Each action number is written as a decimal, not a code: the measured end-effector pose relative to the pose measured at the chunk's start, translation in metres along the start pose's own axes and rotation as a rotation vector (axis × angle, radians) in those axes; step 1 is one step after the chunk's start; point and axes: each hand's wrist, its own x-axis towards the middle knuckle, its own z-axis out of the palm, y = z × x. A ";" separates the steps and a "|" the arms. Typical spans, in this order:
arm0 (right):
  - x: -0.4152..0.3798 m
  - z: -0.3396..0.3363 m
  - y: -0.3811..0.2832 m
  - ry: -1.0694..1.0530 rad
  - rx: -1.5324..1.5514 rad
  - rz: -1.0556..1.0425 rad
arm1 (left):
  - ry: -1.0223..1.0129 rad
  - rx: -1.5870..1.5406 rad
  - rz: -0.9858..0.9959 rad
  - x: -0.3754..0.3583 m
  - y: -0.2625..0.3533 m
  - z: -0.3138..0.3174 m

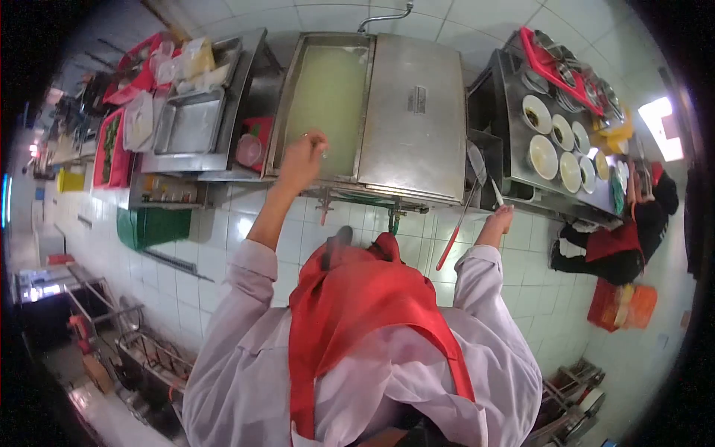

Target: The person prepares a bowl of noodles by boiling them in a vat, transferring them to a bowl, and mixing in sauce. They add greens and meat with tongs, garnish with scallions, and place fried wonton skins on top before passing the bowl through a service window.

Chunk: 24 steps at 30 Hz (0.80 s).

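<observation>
Head view puts the left hand (302,165) over the near end of the open vat (370,89) at upper centre, fingers curled; whether they pinch anything is unclear. The right hand (503,219), right of centre, is closed around a slim white-handled tool (497,195), its tip pointing up the frame. A red-handled tool (449,249) slants just beside it. Good handling here would seem to call for curled fingertips clear of the pale green liquid (328,97), and a firm grip that avoids knocking the neighbouring handle. Beyond are a flat metal cover (417,112) right of the liquid and pale bowls (543,157) on the upper-right table (518,141).
</observation>
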 end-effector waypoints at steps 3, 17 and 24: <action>0.079 -0.008 0.043 -0.183 0.039 -0.032 | -0.109 0.318 0.051 -0.017 -0.024 0.007; 0.003 0.050 0.001 -0.737 -0.598 -0.250 | -0.076 0.178 0.211 -0.067 -0.006 0.020; -0.150 0.002 -0.087 -0.880 -0.498 -0.563 | 0.153 0.071 0.252 -0.098 0.039 0.012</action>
